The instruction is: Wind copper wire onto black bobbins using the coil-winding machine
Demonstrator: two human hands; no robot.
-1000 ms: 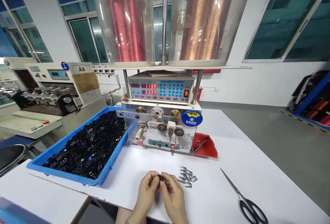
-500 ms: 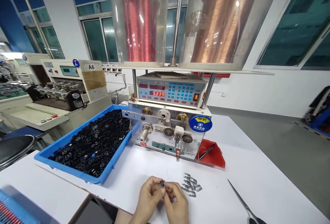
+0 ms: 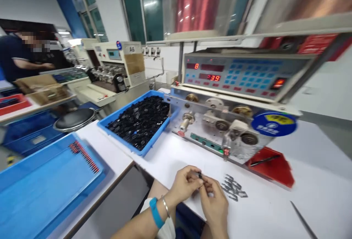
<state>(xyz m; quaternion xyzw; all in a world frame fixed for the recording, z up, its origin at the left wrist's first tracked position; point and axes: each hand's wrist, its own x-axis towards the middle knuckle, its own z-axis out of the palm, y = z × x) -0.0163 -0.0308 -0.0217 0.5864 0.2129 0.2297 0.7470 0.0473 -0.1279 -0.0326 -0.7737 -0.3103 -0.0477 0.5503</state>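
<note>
My left hand (image 3: 184, 186) and my right hand (image 3: 215, 202) meet over the white table (image 3: 275, 209), fingers pinched together on a small black part (image 3: 200, 175) held between them. Just to the right of the hands lies a small pile of grey metal clips (image 3: 233, 188). Behind the hands stands a coil winding machine (image 3: 233, 121) with a red digit display. A blue tray of several black parts (image 3: 139, 121) sits to the machine's left.
A red bin (image 3: 272, 165) holding a dark tool sits right of the machine. A scissor blade (image 3: 304, 220) shows at the lower right. A second blue tray (image 3: 41, 187) with red-wound coils lies at the left. A black stool (image 3: 74, 118) and another person (image 3: 19, 57) are at the left.
The view has swung left and down, closer to the machine. Both hands still pinch the small black part. The left blue tray, the stool and another person have come into view.
</note>
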